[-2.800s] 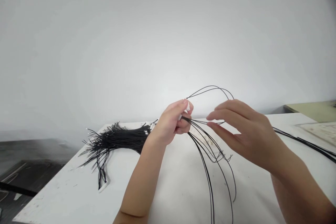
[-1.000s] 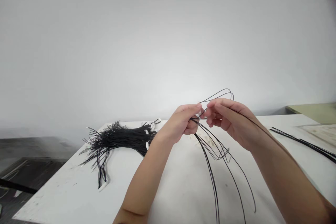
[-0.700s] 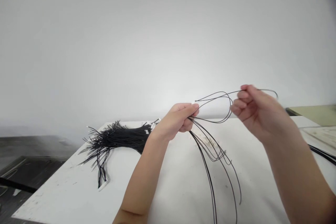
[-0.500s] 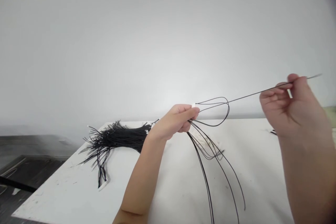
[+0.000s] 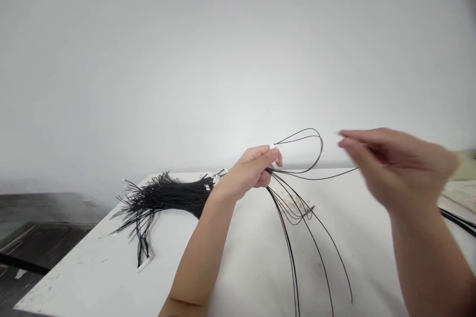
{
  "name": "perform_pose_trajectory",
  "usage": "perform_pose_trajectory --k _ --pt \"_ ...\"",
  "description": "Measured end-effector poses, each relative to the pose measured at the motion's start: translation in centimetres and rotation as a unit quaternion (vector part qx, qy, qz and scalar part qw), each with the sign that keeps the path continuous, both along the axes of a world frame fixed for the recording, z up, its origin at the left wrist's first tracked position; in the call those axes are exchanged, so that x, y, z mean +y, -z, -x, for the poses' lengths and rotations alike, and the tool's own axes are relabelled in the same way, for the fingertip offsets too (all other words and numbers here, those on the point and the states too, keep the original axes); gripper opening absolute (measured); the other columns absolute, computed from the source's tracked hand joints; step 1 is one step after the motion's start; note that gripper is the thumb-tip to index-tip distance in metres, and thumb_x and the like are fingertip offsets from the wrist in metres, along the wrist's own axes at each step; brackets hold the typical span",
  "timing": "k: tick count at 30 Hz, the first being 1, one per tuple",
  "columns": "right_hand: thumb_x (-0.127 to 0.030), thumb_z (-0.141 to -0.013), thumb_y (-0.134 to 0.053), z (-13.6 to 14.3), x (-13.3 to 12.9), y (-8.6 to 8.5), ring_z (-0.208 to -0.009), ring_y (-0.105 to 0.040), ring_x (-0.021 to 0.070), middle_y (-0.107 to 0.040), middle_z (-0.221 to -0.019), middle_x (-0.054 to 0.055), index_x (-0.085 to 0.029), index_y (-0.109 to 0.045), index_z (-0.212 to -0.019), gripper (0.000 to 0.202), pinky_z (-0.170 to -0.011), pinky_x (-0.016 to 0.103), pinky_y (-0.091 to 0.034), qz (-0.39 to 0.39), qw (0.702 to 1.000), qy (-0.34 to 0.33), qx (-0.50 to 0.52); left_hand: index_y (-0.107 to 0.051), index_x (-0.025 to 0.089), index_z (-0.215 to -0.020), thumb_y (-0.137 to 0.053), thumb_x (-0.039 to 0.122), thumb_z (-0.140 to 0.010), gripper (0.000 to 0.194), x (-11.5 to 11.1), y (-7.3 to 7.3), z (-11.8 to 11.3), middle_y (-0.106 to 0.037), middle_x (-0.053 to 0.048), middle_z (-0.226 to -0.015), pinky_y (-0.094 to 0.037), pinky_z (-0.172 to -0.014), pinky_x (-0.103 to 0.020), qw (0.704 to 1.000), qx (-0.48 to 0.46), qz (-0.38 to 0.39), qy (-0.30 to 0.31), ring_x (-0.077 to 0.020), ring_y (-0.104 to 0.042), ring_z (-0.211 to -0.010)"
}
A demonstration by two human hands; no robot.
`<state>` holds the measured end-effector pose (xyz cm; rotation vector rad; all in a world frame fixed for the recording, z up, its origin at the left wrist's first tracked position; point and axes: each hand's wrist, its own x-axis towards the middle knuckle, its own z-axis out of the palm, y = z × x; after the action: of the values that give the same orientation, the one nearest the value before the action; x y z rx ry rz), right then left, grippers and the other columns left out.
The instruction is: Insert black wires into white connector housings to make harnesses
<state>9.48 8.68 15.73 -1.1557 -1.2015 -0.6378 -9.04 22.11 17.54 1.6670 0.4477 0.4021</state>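
My left hand (image 5: 255,167) is closed around a small white connector (image 5: 271,146), whose tip shows above the thumb. Two thin black wires leave the connector and bend in a loop (image 5: 321,147) back under the fingers. Several more black wires (image 5: 289,247) hang from that hand toward the table. To the right, my right hand (image 5: 399,171) is closed in a pinch, slightly blurred. One black wire (image 5: 327,178) runs from the left hand to it, and a tiny wire end pokes out past its fingertips. The two hands are apart.
A thick bundle of black wires (image 5: 178,195) with white connectors lies on the white table (image 5: 92,277) at left. A few looped wires rest near a pale small heap (image 5: 293,203). More black wires (image 5: 459,220) lie at the right edge. A pale wall stands behind.
My right hand has come left and turned, bringing its fingertips nearer the left hand. The wire that was pulled straight now hangs slack and lower. My left hand has hardly moved.
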Motion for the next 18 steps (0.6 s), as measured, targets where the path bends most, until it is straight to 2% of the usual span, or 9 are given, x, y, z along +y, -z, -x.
perform_pose_trajectory --k 2,4,8,11,18 --pt "-0.011 -0.077 -0.072 1.5 0.5 0.1 -0.055 -0.053 0.0098 -0.069 -0.073 -0.002 -0.025 -0.068 -0.091 0.020 -0.048 0.027 -0.042 0.029 0.990 0.041 -0.130 -0.050 0.019 -0.077 -0.052 0.051 -0.089 0.035 -0.1 0.0 -0.1 -0.014 0.008 -0.056 -0.009 -0.046 -0.022 0.999 -0.018 0.016 0.023 -0.0041 -0.013 -0.045" --pt "-0.009 -0.078 -0.071 2.4 0.8 0.2 -0.053 -0.051 0.0066 -0.068 -0.070 -0.004 -0.022 -0.065 -0.089 0.018 -0.048 0.022 -0.042 0.031 0.980 0.056 -0.190 -0.050 0.018 -0.076 -0.052 0.051 -0.089 0.035 -0.2 0.0 -0.1 -0.016 0.008 -0.056 -0.009 -0.046 -0.022 0.998 -0.030 0.022 0.044 -0.0035 -0.013 -0.044" --pt "-0.008 -0.081 -0.069 3.0 1.1 0.2 -0.054 -0.049 0.0049 -0.062 -0.062 -0.006 -0.020 -0.061 -0.083 0.014 -0.050 0.019 -0.041 0.037 0.972 0.064 -0.221 -0.050 0.018 -0.075 -0.051 0.052 -0.090 0.037 -0.5 -0.2 0.0 -0.016 0.008 -0.059 -0.012 -0.046 -0.022 0.996 -0.029 0.016 0.078 -0.0028 -0.014 -0.044" --pt "-0.009 -0.081 -0.068 2.9 1.2 0.3 -0.056 -0.050 0.0057 -0.063 -0.065 -0.005 -0.020 -0.061 -0.084 0.013 -0.052 0.019 -0.041 0.045 0.971 0.075 -0.223 -0.050 0.018 -0.075 -0.052 0.051 -0.090 0.036 -0.6 -0.2 0.0 -0.017 0.007 -0.061 -0.013 -0.046 -0.022 0.995 -0.027 0.022 0.098 -0.0027 -0.015 -0.044" --pt "-0.008 -0.079 -0.070 2.9 1.2 0.4 -0.060 -0.055 0.0060 -0.066 -0.069 -0.004 -0.018 -0.062 -0.084 0.014 -0.054 0.018 -0.043 0.048 0.972 0.074 -0.218 -0.050 0.018 -0.075 -0.052 0.050 -0.091 0.036 -0.6 -0.2 -0.1 -0.020 0.007 -0.063 -0.013 -0.046 -0.023 0.995 -0.013 0.017 0.101 -0.0027 -0.019 -0.044"
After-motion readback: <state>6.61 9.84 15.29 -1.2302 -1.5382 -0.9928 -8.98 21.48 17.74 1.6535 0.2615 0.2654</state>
